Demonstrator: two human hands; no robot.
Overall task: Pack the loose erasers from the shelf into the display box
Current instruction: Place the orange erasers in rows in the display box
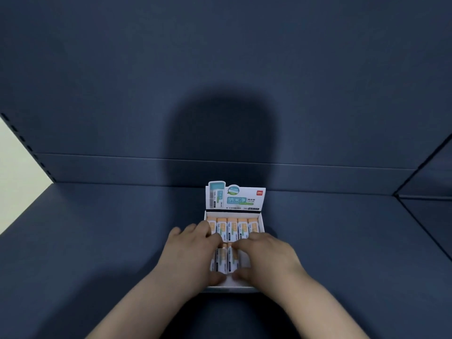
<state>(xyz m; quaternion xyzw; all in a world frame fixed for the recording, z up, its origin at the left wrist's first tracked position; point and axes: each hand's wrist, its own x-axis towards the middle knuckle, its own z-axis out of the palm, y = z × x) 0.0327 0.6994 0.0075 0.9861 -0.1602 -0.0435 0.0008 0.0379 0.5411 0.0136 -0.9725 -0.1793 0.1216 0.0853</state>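
A white display box (261,217) stands on the dark blue shelf (97,241), its printed header card (236,195) upright at the back. A back row of several orange-and-white erasers (232,228) fills it. In the front row lie a few more erasers (226,261). My left hand (193,253) rests over the box's left side, fingers on the front-row erasers and thumb at the near end. My right hand (266,258) mirrors it on the right, fingers and thumb around the same erasers. The hands hide much of the front row.
The shelf's dark back wall (220,94) rises right behind the box, with a ledge running across it. A perforated upright (27,148) borders the shelf at left, and another dark shelf section (430,192) meets it at right.
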